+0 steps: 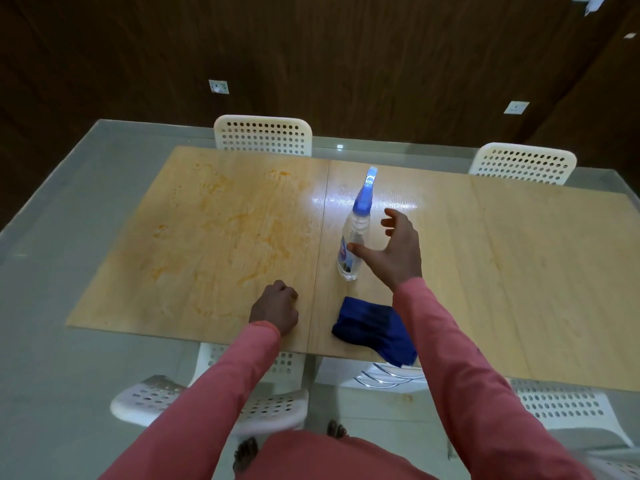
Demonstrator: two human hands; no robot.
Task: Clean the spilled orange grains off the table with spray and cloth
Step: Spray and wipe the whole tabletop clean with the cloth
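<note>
Right hand [401, 247] spread open just beside upright spray bottle [355, 233], mid surface [519, 271], thumb at its label. Left hand [275, 306] fisted, empty, near front edge. Orange smears [221, 233] across left half. Blue cloth [375, 329] crumpled at front edge.

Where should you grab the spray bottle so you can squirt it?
Grip the spray bottle around its narrow neck, just under the blue trigger head, coming from its right, where the open right hand already is. It stands upright, so that side is free.
</note>
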